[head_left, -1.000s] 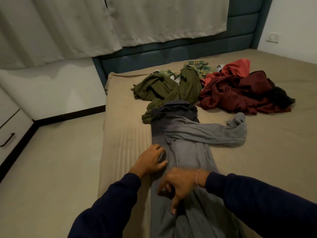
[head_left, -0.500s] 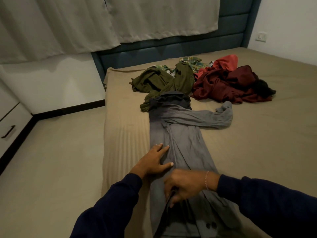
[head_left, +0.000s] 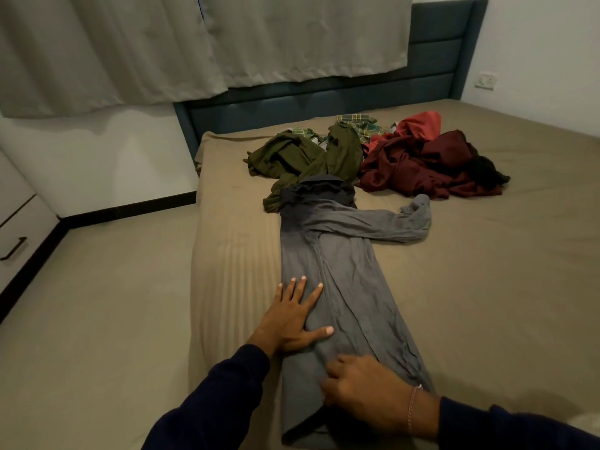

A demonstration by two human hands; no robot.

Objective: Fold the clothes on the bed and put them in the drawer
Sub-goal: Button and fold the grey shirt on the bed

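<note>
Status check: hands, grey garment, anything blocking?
Left hand flat on grey garment. Right hand on its lower part, fingers curled, grip unclear. One sleeve out to the right. Unfolded pile beyond, not blocking.

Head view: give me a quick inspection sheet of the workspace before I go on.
Surface: tan bed sheet, ridged near left edge.
Job's things: grey garment laid lengthwise, one sleeve out to the right.
Clutter: olive garment, maroon heap, plaid cloth piled near headboard.
Hands: left hand flat on grey garment; right hand on its lower part, fingers curled.
Cables: nothing seen.
Surroundings: curtains, drawer unit, wall socket.
</note>
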